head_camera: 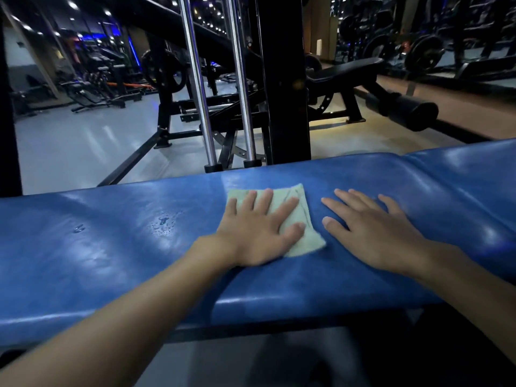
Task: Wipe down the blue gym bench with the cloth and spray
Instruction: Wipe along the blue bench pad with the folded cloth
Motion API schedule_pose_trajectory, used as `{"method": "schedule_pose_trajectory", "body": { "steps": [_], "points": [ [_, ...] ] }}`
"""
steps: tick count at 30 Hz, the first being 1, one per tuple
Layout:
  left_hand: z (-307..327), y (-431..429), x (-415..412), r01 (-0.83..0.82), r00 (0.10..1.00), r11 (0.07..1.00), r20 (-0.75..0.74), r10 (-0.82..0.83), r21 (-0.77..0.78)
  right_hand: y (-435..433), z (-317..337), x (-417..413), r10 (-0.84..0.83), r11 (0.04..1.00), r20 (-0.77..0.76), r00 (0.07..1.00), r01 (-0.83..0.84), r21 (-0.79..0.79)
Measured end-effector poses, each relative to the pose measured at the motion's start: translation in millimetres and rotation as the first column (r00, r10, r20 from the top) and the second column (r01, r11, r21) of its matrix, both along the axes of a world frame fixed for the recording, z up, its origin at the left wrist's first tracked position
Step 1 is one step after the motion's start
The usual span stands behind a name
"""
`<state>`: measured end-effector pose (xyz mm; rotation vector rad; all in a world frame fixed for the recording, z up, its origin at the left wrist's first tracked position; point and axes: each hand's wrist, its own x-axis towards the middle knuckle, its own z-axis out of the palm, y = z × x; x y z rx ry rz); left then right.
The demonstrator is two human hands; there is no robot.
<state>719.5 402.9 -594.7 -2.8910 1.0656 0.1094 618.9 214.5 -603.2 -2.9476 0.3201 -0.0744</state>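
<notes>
Head view, frame centre: left hand presses flat, fingers spread, on the pale green folded cloth atop the glossy blue padded vinyl bench, right hand flat beside it; sweep left through the droplets with even pressure.

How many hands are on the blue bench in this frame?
2. The left hand presses flat on the green cloth; the right hand lies flat on the bare blue bench just right of it.

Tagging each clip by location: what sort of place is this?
A gym, most likely: a padded blue bench in front, a black rack with chrome guide rods behind it, and plate-loaded barbells at the far right.
</notes>
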Motion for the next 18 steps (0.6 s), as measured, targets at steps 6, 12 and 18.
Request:
{"method": "schedule_pose_trajectory", "body": {
  "steps": [6,12,18],
  "points": [
    [-2.4,43.3,-78.0,0.052,0.998,0.998,0.035,-0.051,-0.033,7.0,13.7,0.9,0.0,0.998,-0.017,1.0,-0.001,-0.06],
    [0.5,29.9,-24.8,0.018,0.999,0.999,-0.026,-0.019,-0.04,31.5,16.0,12.1,0.051,0.993,0.049,0.998,-0.056,0.108],
    [-0.5,-5.4,94.2,-0.057,0.998,0.998,-0.003,0.057,-0.005,30.8,0.7,14.7,0.066,0.998,-0.025,0.997,-0.066,0.015]
  ]
}}
